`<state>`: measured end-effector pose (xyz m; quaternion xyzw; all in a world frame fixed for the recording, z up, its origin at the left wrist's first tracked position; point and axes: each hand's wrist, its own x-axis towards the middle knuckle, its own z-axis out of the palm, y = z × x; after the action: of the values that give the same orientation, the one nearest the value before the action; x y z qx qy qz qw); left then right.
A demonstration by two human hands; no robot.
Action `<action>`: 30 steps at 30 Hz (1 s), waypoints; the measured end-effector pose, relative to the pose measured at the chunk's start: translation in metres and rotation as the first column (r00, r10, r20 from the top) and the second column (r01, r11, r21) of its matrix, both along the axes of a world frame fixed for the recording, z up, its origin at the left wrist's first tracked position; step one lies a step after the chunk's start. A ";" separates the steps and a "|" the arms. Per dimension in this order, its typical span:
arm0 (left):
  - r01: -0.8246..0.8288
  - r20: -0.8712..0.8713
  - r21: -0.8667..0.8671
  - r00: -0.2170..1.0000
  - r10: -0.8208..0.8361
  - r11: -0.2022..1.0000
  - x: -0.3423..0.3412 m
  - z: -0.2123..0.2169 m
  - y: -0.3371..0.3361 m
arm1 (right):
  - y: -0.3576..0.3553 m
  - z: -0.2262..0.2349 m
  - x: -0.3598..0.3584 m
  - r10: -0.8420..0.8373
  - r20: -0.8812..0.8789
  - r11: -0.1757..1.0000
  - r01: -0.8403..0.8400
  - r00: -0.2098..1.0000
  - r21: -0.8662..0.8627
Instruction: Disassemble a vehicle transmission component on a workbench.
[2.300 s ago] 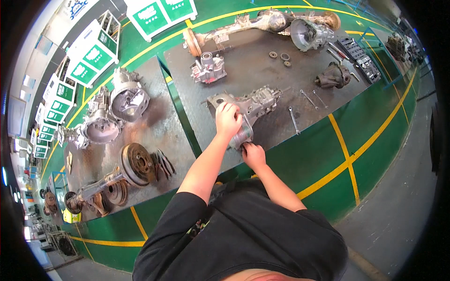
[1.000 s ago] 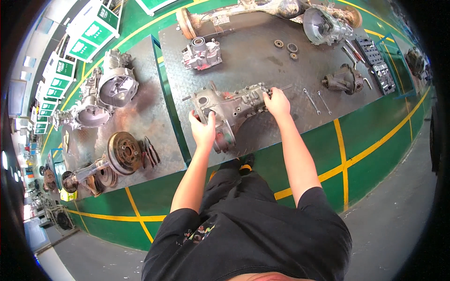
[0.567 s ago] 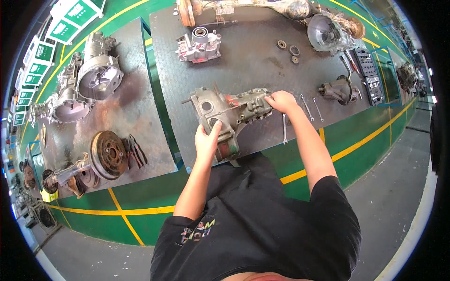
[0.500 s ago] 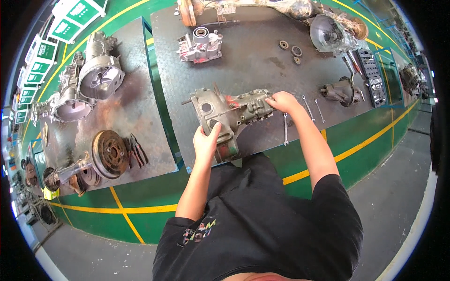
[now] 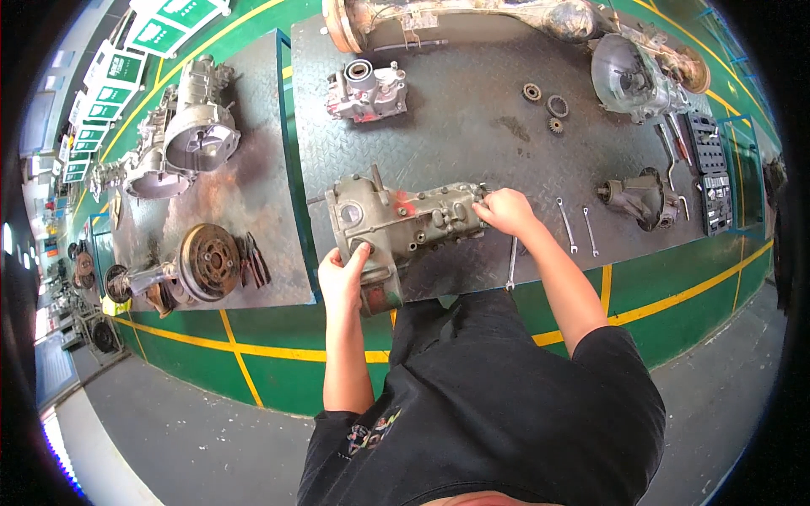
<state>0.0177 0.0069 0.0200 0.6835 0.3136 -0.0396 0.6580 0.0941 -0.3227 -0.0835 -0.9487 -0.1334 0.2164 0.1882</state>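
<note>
A grey cast gearbox housing (image 5: 396, 223) with a red paint mark lies on the checker-plate bench (image 5: 472, 143) in front of me. My left hand (image 5: 342, 274) grips its near left end, thumb and fingers over the flange. At the housing's right end, my right hand (image 5: 504, 211) closes over the casting; whether it pinches a small part is hidden by the fingers. A long wrench (image 5: 512, 263) lies just below my right hand.
Two spanners (image 5: 567, 226) lie right of my hand, then a small housing (image 5: 637, 198) and a socket set (image 5: 707, 169). An axle assembly (image 5: 506, 17), gears (image 5: 547, 105) and another casting (image 5: 367, 88) sit farther back. The left bench holds a bell housing (image 5: 190, 126) and brake drum (image 5: 207, 261).
My right hand moved from the near end of the housing out to its right end. My left hand slid down to the left flange. My view drew closer over the bench.
</note>
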 end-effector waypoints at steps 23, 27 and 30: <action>0.042 -0.049 -0.158 0.998 -0.050 0.987 0.007 -0.034 0.028 | 0.025 0.022 -0.007 -0.207 -0.074 0.972 0.197 0.975 -0.128; 0.066 0.000 -0.183 0.998 -0.067 0.981 0.000 -0.036 0.028 | 0.027 0.029 -0.007 -0.184 -0.137 0.974 0.162 0.973 -0.158; 0.106 -0.015 -0.248 0.993 -0.113 0.963 -0.003 -0.037 0.028 | 0.011 0.011 -0.006 -0.078 -0.128 0.997 0.073 0.989 -0.039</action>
<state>0.0150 0.0346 -0.0169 0.6120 0.2774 -0.1243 0.7301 0.0880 -0.3114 -0.0725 -0.9400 -0.0811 0.2726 0.1883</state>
